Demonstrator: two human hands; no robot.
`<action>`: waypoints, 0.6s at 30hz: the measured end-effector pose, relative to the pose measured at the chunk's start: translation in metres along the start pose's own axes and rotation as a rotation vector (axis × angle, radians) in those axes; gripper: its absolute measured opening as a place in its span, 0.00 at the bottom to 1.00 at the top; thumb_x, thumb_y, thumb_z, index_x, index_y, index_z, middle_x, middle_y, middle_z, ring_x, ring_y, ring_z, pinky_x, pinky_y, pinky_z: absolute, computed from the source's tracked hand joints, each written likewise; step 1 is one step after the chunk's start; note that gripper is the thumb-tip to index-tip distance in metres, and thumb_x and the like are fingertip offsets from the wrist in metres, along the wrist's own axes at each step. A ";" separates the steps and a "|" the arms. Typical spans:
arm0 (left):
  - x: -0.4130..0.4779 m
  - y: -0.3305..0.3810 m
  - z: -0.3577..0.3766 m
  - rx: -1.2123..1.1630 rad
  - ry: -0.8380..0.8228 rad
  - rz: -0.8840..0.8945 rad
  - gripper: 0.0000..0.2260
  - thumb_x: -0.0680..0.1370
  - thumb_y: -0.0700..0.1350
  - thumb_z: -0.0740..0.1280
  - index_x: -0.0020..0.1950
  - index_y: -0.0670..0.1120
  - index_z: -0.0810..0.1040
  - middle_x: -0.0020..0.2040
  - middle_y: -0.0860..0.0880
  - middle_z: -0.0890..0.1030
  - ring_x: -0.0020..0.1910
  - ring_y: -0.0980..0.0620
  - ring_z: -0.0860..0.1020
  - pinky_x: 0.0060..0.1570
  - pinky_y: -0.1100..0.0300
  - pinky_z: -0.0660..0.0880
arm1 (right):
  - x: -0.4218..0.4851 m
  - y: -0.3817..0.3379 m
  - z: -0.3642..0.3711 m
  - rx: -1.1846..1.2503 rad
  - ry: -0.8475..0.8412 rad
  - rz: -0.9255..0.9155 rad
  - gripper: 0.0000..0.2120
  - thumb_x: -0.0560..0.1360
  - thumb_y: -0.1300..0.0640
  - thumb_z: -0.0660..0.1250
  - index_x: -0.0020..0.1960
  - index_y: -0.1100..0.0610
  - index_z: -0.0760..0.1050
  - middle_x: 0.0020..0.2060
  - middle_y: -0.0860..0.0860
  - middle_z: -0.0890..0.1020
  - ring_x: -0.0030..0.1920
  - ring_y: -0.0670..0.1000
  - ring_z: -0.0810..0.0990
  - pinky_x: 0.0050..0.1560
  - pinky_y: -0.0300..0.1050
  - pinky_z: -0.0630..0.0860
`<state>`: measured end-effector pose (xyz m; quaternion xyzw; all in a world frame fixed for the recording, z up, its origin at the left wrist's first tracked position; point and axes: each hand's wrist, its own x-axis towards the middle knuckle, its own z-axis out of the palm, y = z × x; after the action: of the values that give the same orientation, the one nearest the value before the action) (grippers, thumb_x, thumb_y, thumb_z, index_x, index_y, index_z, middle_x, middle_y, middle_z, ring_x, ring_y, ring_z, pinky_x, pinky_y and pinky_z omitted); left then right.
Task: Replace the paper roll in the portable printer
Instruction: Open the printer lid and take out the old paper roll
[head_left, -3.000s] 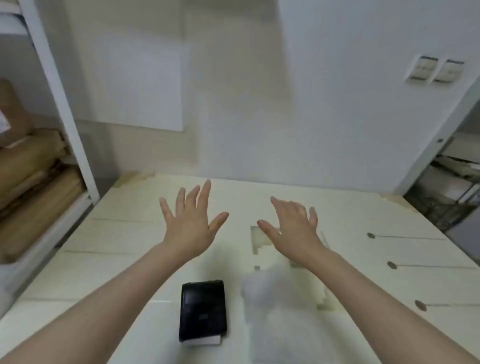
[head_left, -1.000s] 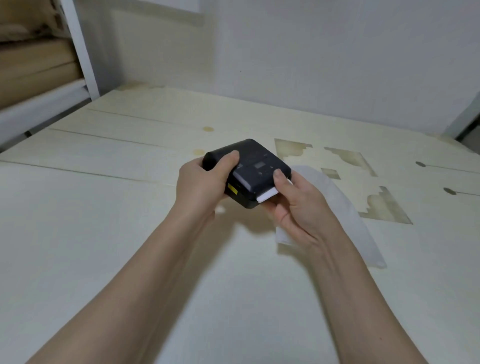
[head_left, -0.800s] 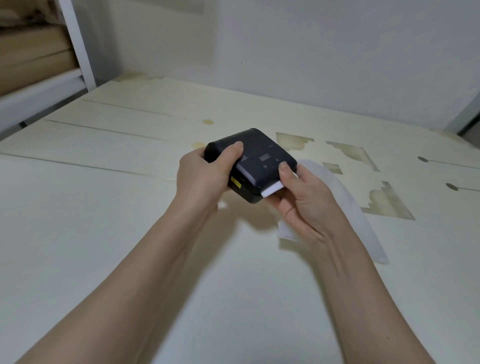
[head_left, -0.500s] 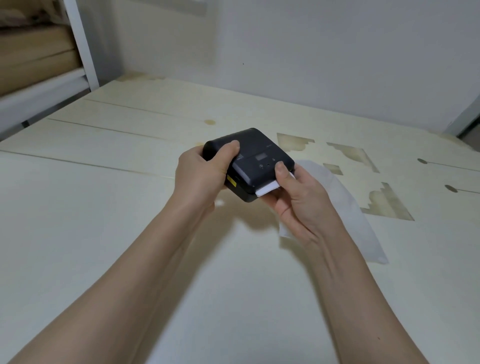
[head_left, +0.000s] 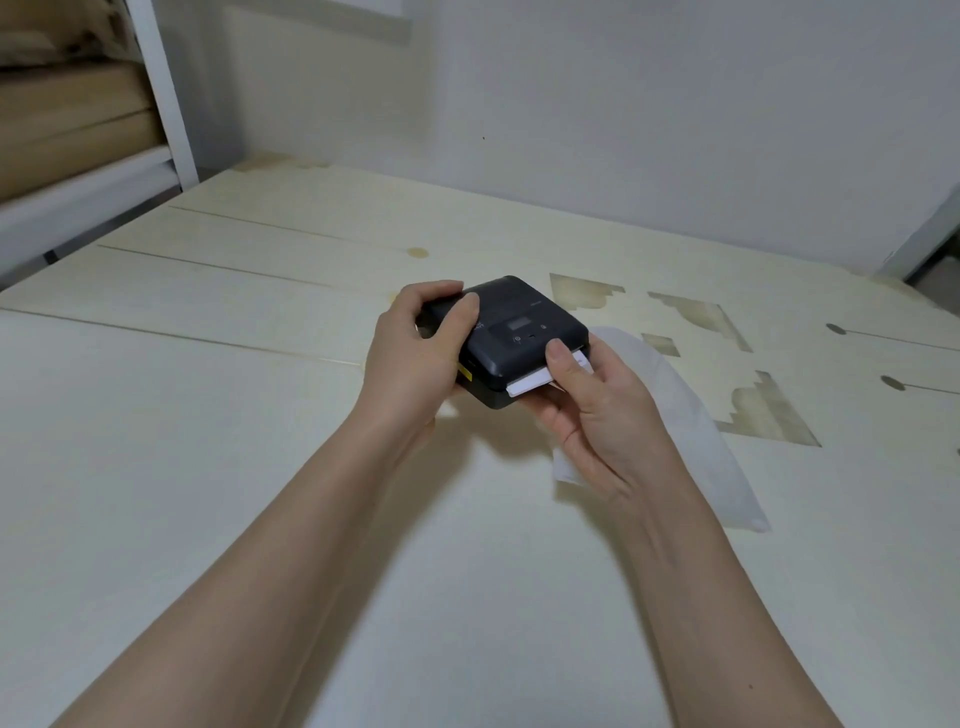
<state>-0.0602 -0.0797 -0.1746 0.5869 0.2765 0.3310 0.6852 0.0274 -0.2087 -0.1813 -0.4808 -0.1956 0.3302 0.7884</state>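
Head view: left hand (head_left: 415, 358) grips the printer (head_left: 519, 332) at the back, right hand (head_left: 602, 415) grips the front, thumb over the paper (head_left: 527, 385), above the table (head_left: 208, 467). It looks shut, so the roll swap is all left to do

Both hands (head_left: 415, 358) grip black printer (head_left: 511, 338) above table (head_left: 208, 467)

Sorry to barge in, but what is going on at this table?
A person holds a small black portable printer with both hands over the pale wooden table. The left hand grips its left end; the right hand holds the near corner, thumb at the white paper strip poking from the slot. The lid looks closed. A flat white pouch lies beside the right wrist.
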 end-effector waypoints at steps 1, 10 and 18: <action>0.000 0.001 -0.001 0.023 -0.027 0.027 0.14 0.79 0.50 0.69 0.64 0.52 0.77 0.55 0.55 0.79 0.55 0.51 0.82 0.51 0.49 0.82 | 0.000 -0.001 0.000 -0.004 -0.003 -0.008 0.16 0.81 0.64 0.63 0.68 0.64 0.72 0.64 0.62 0.80 0.62 0.57 0.81 0.57 0.48 0.81; 0.003 -0.001 -0.014 0.289 -0.291 0.097 0.43 0.67 0.51 0.80 0.77 0.55 0.61 0.71 0.57 0.67 0.61 0.68 0.70 0.50 0.69 0.71 | 0.000 -0.006 -0.009 -0.088 -0.112 -0.047 0.19 0.81 0.69 0.59 0.72 0.64 0.68 0.67 0.64 0.77 0.66 0.59 0.78 0.64 0.51 0.77; 0.006 -0.001 -0.021 0.276 -0.256 0.057 0.49 0.60 0.58 0.79 0.77 0.54 0.62 0.70 0.57 0.68 0.65 0.58 0.74 0.61 0.55 0.75 | -0.001 -0.003 -0.005 -0.075 -0.082 -0.021 0.20 0.81 0.69 0.60 0.72 0.61 0.68 0.66 0.61 0.78 0.65 0.57 0.79 0.62 0.49 0.78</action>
<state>-0.0721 -0.0621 -0.1785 0.7203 0.2134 0.2317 0.6180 0.0311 -0.2140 -0.1809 -0.4941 -0.2450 0.3336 0.7646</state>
